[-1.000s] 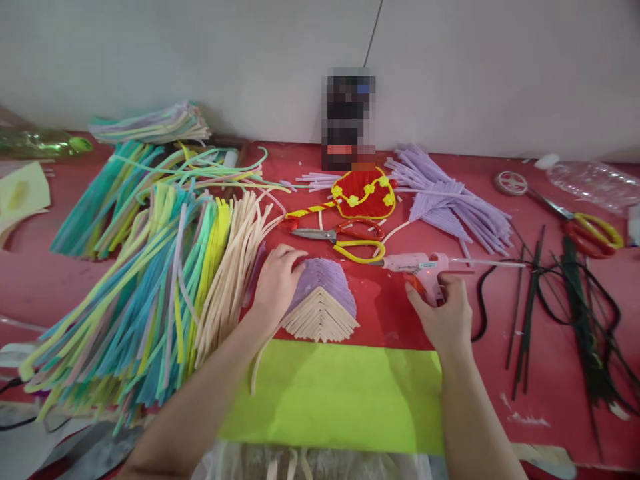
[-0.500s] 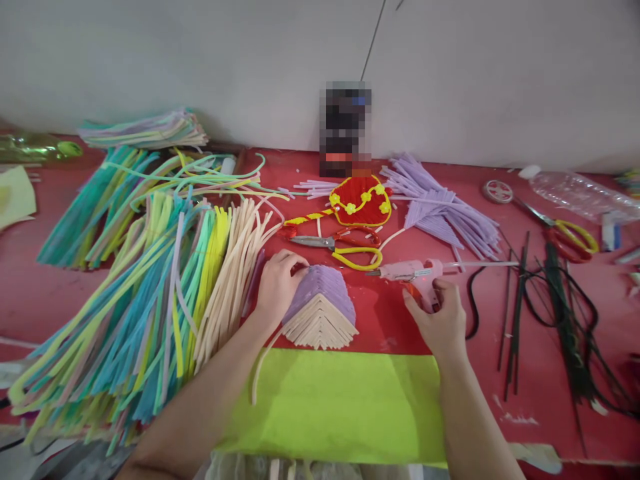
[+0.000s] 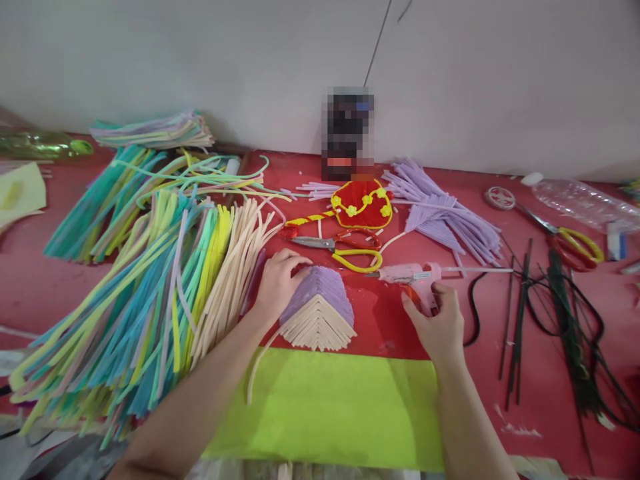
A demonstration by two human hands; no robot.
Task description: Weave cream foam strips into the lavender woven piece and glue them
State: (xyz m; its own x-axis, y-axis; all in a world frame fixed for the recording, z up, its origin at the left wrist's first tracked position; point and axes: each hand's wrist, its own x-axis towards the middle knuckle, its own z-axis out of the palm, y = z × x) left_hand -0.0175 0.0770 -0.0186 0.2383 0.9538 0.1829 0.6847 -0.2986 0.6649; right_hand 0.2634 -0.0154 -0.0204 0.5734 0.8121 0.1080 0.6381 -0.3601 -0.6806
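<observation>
1. Presently the left hand [image 3: 281,283] rests at the upper left edge of the chevron chenille-stem panel [image 3: 317,307], purple above and cream below; its fingertips are hard to make out, so I cannot tell whether it pinches anything
2. The panel lies on the red worktop [image 3: 500,310], just behind the yellow-green sheet [image 3: 325,407]
3. The right hand [image 3: 440,323] holds the pink hot glue gun [image 3: 400,272] by its handle, thumb near the orange trigger, with a clear glue stick [image 3: 480,270] protruding behind
4. For good work, I would steady the panel lightly, so its stems remain aligned, and press the trigger gently for a thin bead
5. The nozzle points towards the panel's side and sits near the scissors [image 3: 315,243], so fingers deserve a wide berth from it
6. A pale label [image 3: 422,276] on the gun is too small to read; I can make out no brand or writing elsewhere
</observation>
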